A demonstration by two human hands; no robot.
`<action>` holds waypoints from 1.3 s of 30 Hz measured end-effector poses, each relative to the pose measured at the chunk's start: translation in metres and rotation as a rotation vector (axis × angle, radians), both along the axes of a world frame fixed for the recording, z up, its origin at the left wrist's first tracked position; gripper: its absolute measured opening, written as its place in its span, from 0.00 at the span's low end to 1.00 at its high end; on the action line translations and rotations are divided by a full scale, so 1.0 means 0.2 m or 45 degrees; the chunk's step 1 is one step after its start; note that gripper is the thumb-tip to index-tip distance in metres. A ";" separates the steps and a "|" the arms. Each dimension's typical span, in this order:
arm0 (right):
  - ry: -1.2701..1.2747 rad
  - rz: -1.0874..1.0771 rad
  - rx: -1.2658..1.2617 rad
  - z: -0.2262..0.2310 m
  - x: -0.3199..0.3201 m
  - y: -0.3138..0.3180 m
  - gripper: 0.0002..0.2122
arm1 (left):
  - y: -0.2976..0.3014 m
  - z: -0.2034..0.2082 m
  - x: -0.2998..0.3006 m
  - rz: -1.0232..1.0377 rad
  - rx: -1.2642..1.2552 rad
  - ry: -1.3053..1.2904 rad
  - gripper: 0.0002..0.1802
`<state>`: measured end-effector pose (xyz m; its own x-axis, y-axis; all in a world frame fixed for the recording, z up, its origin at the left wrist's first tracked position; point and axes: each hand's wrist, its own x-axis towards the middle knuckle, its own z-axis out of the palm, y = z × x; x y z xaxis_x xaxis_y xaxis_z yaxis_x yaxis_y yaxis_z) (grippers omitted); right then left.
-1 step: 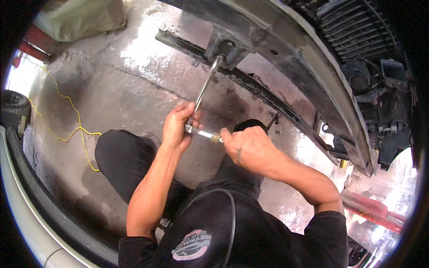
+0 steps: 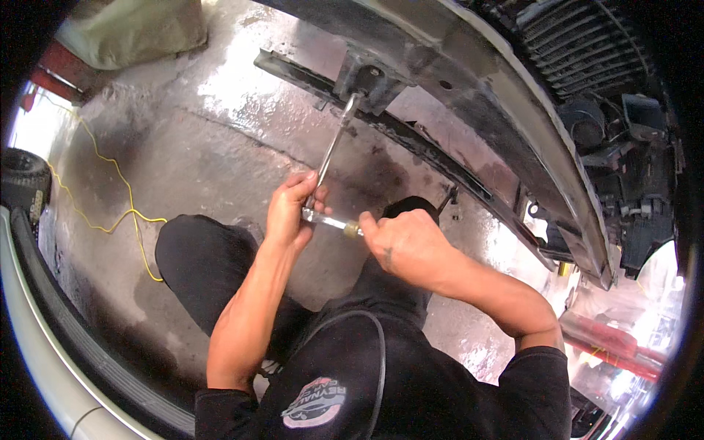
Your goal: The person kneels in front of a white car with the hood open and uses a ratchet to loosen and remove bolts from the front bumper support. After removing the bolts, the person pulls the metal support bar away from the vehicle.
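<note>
My left hand (image 2: 292, 209) is closed around the near end of a long chrome extension bar (image 2: 334, 150), close to the ratchet head. A chrome ratchet (image 2: 327, 219) joins the bar there at an angle, and my right hand (image 2: 409, 246) is wrapped round its handle, which the fingers mostly hide. At its far end, the extension bar meets the lower part of a dark metal bracket (image 2: 372, 79). That bracket hangs from a big curved metal bumper beam (image 2: 469, 66). Whatever fastener the bar's tip sits on is too hidden to make out.
A dark, narrow rail (image 2: 433, 150) runs below the beam. Black engine-bay parts (image 2: 587, 51) fill the upper right. On the wet, stained concrete floor (image 2: 220, 139) lies a yellow cord (image 2: 130, 194). A pale car bumper (image 2: 44, 352) curves along the left, and a red metal piece (image 2: 609, 341) lies at right.
The ratchet and both hands have shifted very slightly toward me. The beam and bracket appear a little farther left in the view. Both grips are the same.
</note>
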<state>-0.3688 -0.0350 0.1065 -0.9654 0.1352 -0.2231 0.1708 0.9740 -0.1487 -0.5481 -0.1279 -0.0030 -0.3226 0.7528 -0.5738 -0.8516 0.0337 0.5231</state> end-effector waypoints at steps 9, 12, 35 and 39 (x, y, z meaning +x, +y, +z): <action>0.037 0.014 0.063 0.07 0.06 -0.02 0.20 | -0.01 0.08 0.01 0.102 0.140 -0.001 0.12; 0.039 0.001 0.097 0.10 0.06 -0.03 0.21 | 0.01 0.12 0.01 0.083 0.194 0.019 0.12; 0.199 -0.311 -0.370 0.07 0.06 0.04 0.12 | 0.06 0.39 -0.02 0.077 0.353 0.129 0.20; 0.202 -0.414 -0.531 -0.08 0.09 0.06 0.10 | 0.08 0.33 -0.01 0.032 0.331 0.067 0.22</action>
